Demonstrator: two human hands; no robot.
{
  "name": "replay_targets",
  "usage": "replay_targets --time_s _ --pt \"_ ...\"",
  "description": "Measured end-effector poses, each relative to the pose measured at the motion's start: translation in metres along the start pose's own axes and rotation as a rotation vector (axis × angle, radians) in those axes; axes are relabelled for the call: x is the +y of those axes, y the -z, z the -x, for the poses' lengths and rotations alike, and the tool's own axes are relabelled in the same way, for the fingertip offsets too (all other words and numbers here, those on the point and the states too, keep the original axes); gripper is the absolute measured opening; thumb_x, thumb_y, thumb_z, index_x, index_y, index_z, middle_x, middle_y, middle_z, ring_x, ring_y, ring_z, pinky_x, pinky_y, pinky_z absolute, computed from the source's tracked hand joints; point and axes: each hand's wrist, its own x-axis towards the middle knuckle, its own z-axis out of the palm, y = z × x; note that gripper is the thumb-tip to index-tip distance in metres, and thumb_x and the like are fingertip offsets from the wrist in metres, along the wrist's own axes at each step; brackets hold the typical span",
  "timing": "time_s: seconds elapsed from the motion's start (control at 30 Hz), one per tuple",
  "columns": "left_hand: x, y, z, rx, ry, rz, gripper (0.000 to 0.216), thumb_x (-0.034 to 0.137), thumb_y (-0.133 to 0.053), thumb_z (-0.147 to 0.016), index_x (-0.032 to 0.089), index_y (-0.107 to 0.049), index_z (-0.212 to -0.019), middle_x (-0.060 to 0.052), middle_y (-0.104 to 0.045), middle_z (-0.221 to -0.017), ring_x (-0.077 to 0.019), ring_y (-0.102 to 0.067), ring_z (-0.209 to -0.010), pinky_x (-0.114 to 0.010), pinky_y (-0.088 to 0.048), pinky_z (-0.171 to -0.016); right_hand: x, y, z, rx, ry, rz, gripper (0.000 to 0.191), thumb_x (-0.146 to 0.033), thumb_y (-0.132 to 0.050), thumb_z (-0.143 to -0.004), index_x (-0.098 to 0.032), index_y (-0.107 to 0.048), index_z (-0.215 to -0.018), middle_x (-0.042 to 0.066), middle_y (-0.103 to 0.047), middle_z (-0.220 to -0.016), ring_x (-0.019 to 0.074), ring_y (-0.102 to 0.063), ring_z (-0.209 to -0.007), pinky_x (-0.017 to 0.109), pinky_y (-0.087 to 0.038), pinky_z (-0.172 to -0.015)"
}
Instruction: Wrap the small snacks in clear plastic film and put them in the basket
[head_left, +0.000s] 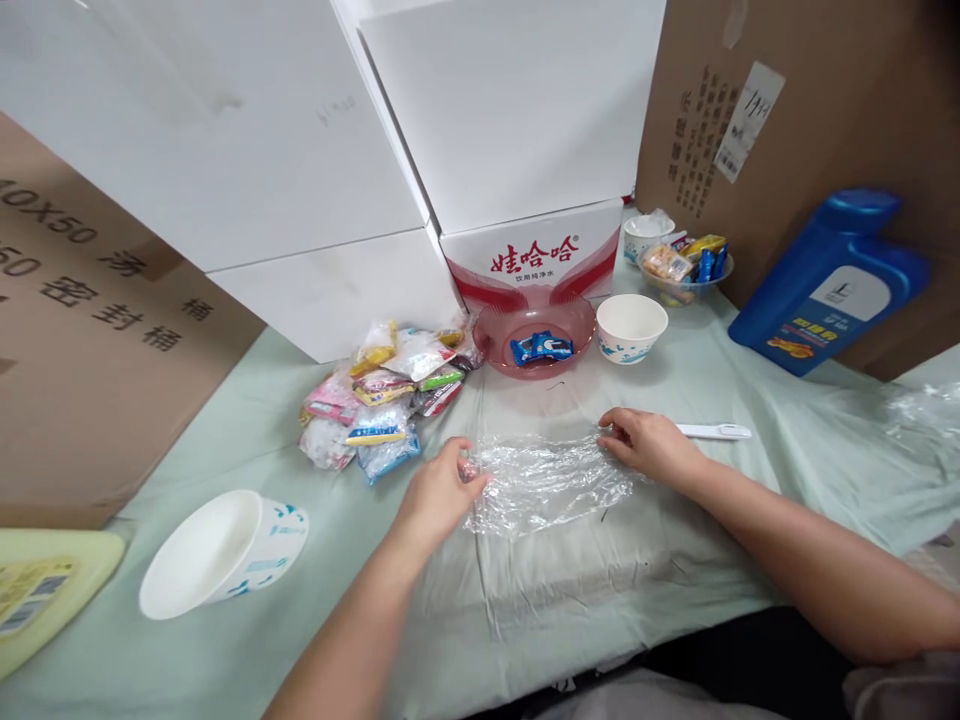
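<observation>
A crinkled sheet of clear plastic wrap lies spread on the cloth between my hands. My left hand pinches its left edge, thumb and fingers curled in. At the upper right corner, my right hand has its fingers closed on the film. A slim white handle sticks out from behind my right hand; its other end is hidden. Beyond the wrap stands a pink translucent bowl with small blue packets in it. Left of that bowl, a pile of snack packets wrapped in clear film rests on the cloth.
A white paper bowl stands right of the pink one; another paper bowl lies tilted at left. Farther back sit a clear bowl of snacks and a paper cup. A blue bottle leans at right. Boxes enclose the back.
</observation>
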Motion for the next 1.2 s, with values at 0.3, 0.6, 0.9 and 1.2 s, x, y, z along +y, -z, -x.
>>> replay_targets --time_s 0.3,0.6,0.9,1.2 --pt "0.01 -0.046 0.015 -0.081 -0.922 -0.403 0.049 0.047 -0.056 -0.091 0.023 -0.051 -0.133 -0.01 -0.052 -0.14 -0.0331 -0.041 -0.135 -0.051 -0.035 -0.109 0.01 -0.001 -0.005 0.143 0.099 0.021 0.02 -0.026 -0.048 -0.092 -0.019 -0.064 -0.102 0.008 -0.069 -0.097 0.0208 -0.066 -0.081 0.031 -0.048 -0.072" --pt "0.01 -0.047 0.016 -0.294 -0.733 -0.472 0.07 0.062 -0.055 -0.086 0.028 -0.038 -0.145 -0.011 -0.027 -0.158 -0.0354 -0.017 -0.147 -0.058 -0.019 -0.116 -0.002 0.027 0.015 0.199 0.452 -0.086 0.024 -0.037 -0.057 -0.09 -0.021 -0.066 -0.106 0.01 -0.065 -0.105 0.0242 -0.061 -0.096 0.039 -0.049 -0.085" --pt "-0.006 -0.007 0.001 -0.19 -0.593 -0.439 0.063 0.045 -0.071 -0.079 0.022 -0.05 -0.134 -0.014 -0.036 -0.151 -0.0391 -0.025 -0.142 -0.06 -0.025 -0.112 -0.001 0.035 0.02 -0.398 0.452 0.045 0.014 -0.023 -0.075 -0.074 -0.02 -0.068 -0.085 0.004 -0.063 -0.086 0.022 -0.058 -0.087 0.033 -0.044 -0.075" --pt "0.02 0.009 0.025 -0.477 -0.599 -0.249 0.011 0.015 -0.068 -0.072 0.02 -0.059 -0.077 -0.003 -0.059 -0.102 -0.0232 -0.053 -0.103 -0.036 -0.045 -0.087 0.004 0.047 0.022 -0.268 0.533 -0.136 0.012 -0.021 -0.052 -0.089 -0.02 -0.063 -0.085 0.005 -0.065 -0.088 0.0195 -0.057 -0.087 0.032 -0.043 -0.079"
